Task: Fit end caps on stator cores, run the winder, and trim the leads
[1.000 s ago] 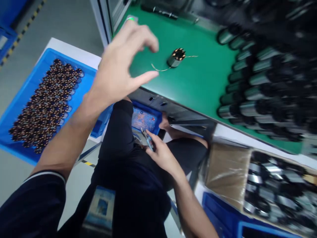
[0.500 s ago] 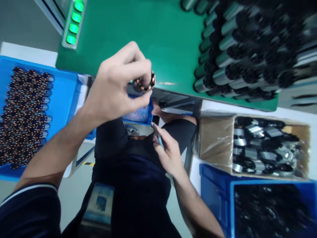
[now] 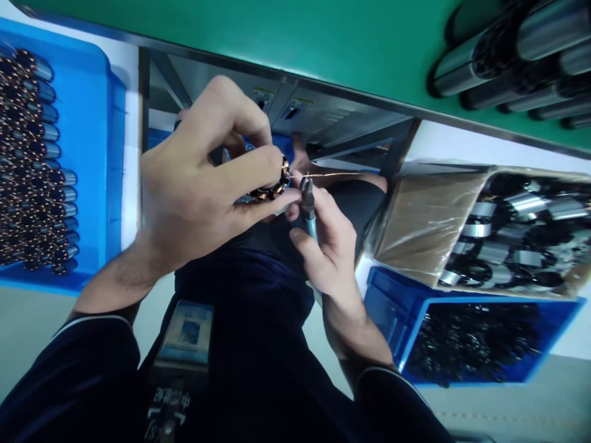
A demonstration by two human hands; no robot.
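Observation:
My left hand is shut around a copper-wound stator coil, which shows only in part between the fingers and thumb. A fine copper wire runs from the coil toward the right. My right hand grips small blue-handled cutting pliers, their dark jaws right beside the coil and at the wire. The two hands nearly touch, and the coil's far side is hidden by my fingers.
A blue tray of several wound coils stands at the left. Above lies a green bench mat with rows of silver cylinders. At the right are a plastic-lined cardboard box and a blue crate, both holding dark parts.
The coil has gone from the green mat into my left hand. Both hands have come together, the pliers now at the coil's wire, and the view has swung down off the mat.

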